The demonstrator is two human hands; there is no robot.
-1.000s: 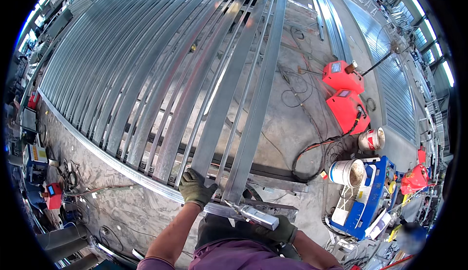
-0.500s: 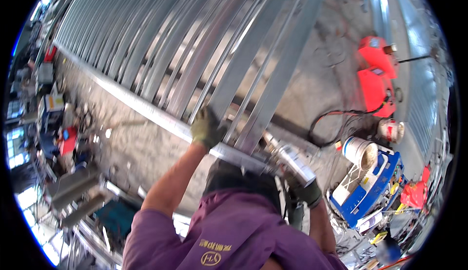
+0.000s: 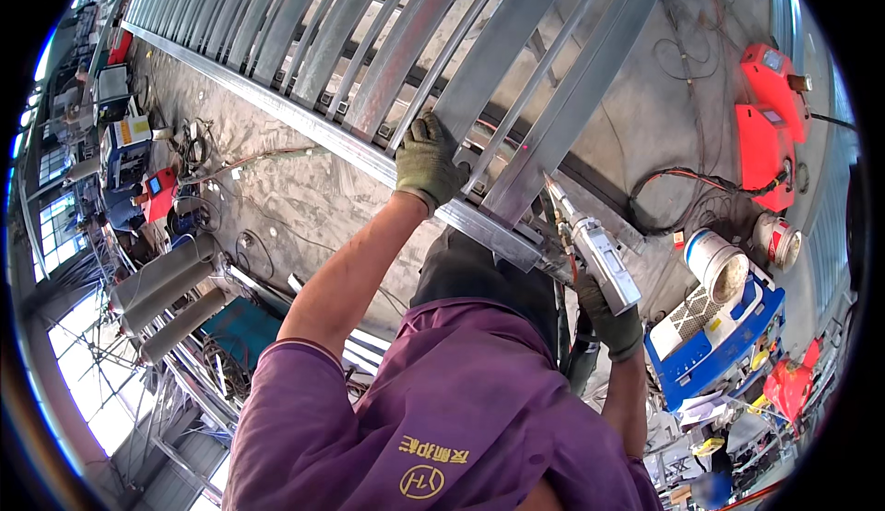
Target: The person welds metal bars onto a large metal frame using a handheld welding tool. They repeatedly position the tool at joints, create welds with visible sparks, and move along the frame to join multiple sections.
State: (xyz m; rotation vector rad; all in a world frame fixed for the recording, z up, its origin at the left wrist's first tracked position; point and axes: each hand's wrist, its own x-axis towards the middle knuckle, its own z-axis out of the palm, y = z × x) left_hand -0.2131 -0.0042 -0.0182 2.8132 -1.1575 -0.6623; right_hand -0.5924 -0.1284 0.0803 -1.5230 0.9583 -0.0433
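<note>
My left hand (image 3: 429, 165), in an olive work glove, is closed over the near end of a flat metal bar (image 3: 493, 64), where it meets the long bottom rail (image 3: 355, 151) of a metal panel. My right hand (image 3: 608, 319), gloved too, grips a silver handheld laser welding gun (image 3: 604, 262); its handle is mostly hidden by the glove. The narrow nozzle points up and left, its tip close beside the outermost bar (image 3: 585, 96). Whether it touches the bar I cannot tell. A small red light spot (image 3: 525, 148) shows near that bar's left edge.
To the right stand red machine cases (image 3: 767, 147), a black hose (image 3: 673, 174), a white bucket (image 3: 716, 264) and a blue machine (image 3: 714, 331). Large metal cylinders (image 3: 166, 276) lie at the left. Loose cables (image 3: 194, 147) lie on the concrete floor.
The whole view has shifted and sharpened. The welding gun now points more steeply, its tip slightly farther up along the outermost bar. My left hand stays at the rail.
</note>
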